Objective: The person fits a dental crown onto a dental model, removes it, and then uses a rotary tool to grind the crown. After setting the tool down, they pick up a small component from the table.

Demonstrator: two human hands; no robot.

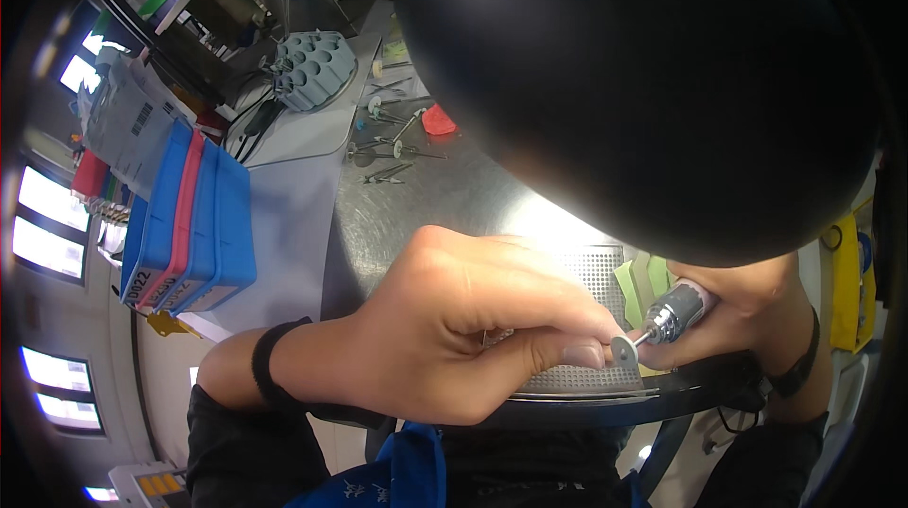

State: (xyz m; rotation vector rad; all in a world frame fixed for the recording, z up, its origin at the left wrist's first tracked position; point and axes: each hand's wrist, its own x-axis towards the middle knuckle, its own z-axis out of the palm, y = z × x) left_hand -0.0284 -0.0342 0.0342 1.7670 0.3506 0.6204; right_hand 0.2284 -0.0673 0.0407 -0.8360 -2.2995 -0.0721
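Note:
My right hand [740,307] is wrapped round a rotary handpiece [676,313] with a silver metal nose. From its nose runs a thin shank carrying a small pale grinding disc [624,351]. Just left of the disc is my left hand [463,324], its thumb and forefinger pinched together. What they grip, if anything, is too hidden to name. The fingertips lie very close to the disc; I cannot tell whether they touch it. Beneath both hands is a perforated metal grid [596,270] at the bench's near edge.
A large dark rounded shape [662,82] blocks the upper right. Loose grinding bits [397,147] and a red piece [438,121] lie on the metal bench. Further left stand a grey holder with holes [317,73] and stacked blue bins [222,224]. Green strips [643,278] lie beside the handpiece.

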